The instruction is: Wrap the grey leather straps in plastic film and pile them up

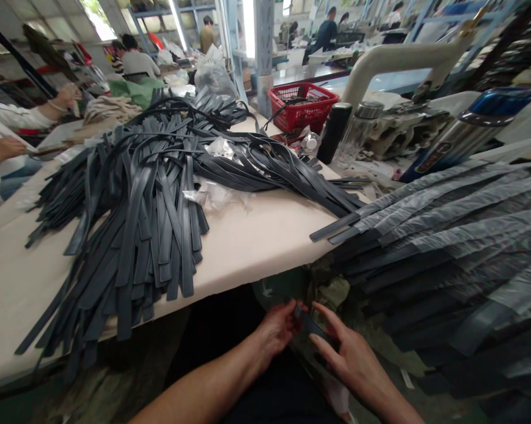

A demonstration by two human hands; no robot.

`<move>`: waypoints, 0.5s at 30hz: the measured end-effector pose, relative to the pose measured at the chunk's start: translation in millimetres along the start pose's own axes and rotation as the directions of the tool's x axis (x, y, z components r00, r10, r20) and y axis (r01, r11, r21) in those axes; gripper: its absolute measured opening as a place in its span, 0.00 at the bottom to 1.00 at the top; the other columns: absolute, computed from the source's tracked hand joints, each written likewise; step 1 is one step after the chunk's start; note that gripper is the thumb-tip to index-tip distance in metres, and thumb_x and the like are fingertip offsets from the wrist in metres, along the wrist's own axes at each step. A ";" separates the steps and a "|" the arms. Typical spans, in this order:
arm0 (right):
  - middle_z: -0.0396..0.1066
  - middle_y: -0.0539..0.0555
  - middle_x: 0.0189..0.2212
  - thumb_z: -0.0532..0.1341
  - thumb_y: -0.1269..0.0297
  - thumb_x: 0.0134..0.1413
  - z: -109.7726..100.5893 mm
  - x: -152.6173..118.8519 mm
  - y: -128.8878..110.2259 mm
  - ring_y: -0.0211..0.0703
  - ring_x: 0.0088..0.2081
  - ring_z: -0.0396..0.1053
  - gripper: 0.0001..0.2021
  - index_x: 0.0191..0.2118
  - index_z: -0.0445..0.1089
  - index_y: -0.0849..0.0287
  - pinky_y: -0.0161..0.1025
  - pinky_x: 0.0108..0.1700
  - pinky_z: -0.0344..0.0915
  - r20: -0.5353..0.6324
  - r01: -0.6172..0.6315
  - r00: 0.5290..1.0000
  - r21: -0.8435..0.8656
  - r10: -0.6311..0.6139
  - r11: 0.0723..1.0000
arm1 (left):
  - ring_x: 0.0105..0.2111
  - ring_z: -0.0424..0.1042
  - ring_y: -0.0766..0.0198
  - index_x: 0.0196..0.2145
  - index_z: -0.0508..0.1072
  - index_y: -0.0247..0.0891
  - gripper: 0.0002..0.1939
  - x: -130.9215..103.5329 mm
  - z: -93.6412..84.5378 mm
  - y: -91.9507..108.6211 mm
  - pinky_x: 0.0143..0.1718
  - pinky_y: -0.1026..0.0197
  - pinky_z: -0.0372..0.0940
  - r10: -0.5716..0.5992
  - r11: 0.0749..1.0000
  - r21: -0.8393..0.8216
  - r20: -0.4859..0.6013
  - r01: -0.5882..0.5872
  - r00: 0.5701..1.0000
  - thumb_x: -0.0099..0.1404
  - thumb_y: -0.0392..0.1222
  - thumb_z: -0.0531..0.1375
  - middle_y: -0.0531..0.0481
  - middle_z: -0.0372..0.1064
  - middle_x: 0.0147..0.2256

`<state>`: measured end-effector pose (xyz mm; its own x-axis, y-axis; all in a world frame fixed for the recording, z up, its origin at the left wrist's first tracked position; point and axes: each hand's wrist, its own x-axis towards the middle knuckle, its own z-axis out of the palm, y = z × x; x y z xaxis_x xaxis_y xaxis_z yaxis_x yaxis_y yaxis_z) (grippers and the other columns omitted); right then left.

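Observation:
Below the table edge, over my lap, a dark grey strap [313, 328] runs between my two hands. My left hand [278, 327] is closed, its fingertips pinching the strap's near end. With thumb and forefinger along the strap's two sides, my right hand [348, 352] grips it a little further along. The rest of this strap is hidden by the hand and the dimness. To the left, a big heap of similar dark straps [146, 229] hangs partly over the table edge. Plastic-wrapped straps [464, 235] lie in rows on the right, close to my right hand.
On the cream table [248, 235] a red basket [301, 109] stands at the back, near a black bottle [334, 133], a glass bottle [360, 132] and a blue-and-steel flask [468, 132]. A sewing machine [398, 123] stands behind them. A co-worker's hands [65, 97] are at far left.

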<state>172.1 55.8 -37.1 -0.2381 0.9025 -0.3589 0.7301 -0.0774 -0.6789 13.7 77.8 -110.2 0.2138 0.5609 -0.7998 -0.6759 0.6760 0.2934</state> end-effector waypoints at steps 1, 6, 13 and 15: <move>0.77 0.53 0.33 0.52 0.54 0.58 -2.8 -6.0 2.1 0.49 0.35 0.75 0.27 0.62 0.56 0.53 0.43 0.39 0.68 0.027 0.003 1.000 -0.005 -0.003 1.000 | 0.28 0.72 0.66 0.32 0.76 0.33 0.07 2.2 -1.7 1.5 0.32 0.64 0.63 0.000 1.000 -0.002 -0.007 0.000 1.000 0.64 0.40 0.62 0.47 0.76 0.30; 0.77 0.56 0.41 0.47 0.59 0.60 4.5 3.1 2.0 0.50 0.43 0.75 0.24 0.61 0.58 0.56 0.45 0.45 0.68 0.025 -0.031 0.999 -0.034 0.032 0.999 | 0.27 0.72 0.63 0.30 0.76 0.31 0.07 -2.8 3.8 -9.6 0.32 0.62 0.63 -0.023 1.000 -0.017 0.069 0.024 0.997 0.62 0.39 0.64 0.45 0.75 0.28; 0.77 0.54 0.33 0.49 0.54 0.60 0.4 -0.7 3.9 0.50 0.35 0.76 0.26 0.63 0.56 0.54 0.43 0.37 0.69 0.022 -0.012 1.000 -0.109 0.015 0.994 | 0.27 0.72 0.67 0.32 0.76 0.32 0.07 1.8 4.2 -1.1 0.31 0.66 0.62 0.036 0.998 -0.044 0.024 -0.035 0.999 0.65 0.37 0.60 0.47 0.76 0.30; 0.77 0.51 0.28 0.48 0.55 0.60 -4.8 -10.5 8.9 0.48 0.31 0.76 0.25 0.62 0.57 0.52 0.41 0.34 0.68 0.028 -0.012 0.999 -0.119 0.015 0.993 | 0.27 0.72 0.68 0.33 0.76 0.32 0.07 2.3 3.1 -0.3 0.30 0.66 0.62 0.017 0.999 -0.041 0.021 -0.016 1.000 0.66 0.38 0.60 0.47 0.76 0.30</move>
<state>184.2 47.7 -36.4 -0.2450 0.8889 -0.3872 0.8039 -0.0370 -0.5936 16.6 80.4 -110.4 0.2173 0.5825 -0.7832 -0.7074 0.6469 0.2849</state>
